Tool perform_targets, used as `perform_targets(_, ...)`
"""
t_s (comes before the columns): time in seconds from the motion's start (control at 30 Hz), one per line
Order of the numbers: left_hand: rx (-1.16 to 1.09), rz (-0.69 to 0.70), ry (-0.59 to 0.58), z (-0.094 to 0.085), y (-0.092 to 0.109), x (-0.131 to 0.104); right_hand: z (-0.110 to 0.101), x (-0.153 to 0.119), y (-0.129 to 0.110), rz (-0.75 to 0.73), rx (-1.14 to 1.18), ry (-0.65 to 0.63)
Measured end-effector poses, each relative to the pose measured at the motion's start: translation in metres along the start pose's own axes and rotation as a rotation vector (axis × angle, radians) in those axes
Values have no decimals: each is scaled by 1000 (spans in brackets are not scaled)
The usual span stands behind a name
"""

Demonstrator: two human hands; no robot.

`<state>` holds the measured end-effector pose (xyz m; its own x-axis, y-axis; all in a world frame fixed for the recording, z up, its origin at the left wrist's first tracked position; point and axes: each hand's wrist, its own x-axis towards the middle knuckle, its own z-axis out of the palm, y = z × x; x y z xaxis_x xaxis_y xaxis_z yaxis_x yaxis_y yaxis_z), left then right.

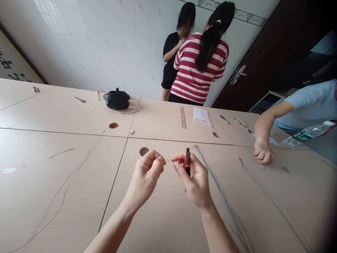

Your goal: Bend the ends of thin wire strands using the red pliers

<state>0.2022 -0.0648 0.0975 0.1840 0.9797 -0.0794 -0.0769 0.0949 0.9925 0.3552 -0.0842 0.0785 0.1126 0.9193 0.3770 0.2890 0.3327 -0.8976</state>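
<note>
My left hand is closed in a pinch on a thin gold-coloured wire piece, whose short curved tip pokes out past the fingertips. Most of that piece is hidden by the fingers. In my right hand are small pliers with red on the handles and dark jaws pointing up. The right index finger reaches toward the wire tip, a small gap apart from it. Both hands are above the table. Just right of my right hand lies a bundle of long grey wires with gold-coloured ends.
Another wire bundle lies farther right, near a co-worker's fist. That person's other arm is by a water bottle. Toward the back are a ruler, a plastic packet and a black headphone-like device. Two people stand beyond.
</note>
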Motion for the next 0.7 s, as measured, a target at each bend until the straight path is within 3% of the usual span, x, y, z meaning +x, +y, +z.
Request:
perform_targets(0.3,30,26,-20,2,4,-3,2,0,-17,-111,-109,21)
perform_targets(0.7,64,19,-15,4,2,-5,2,-1,-22,-246,-310,37)
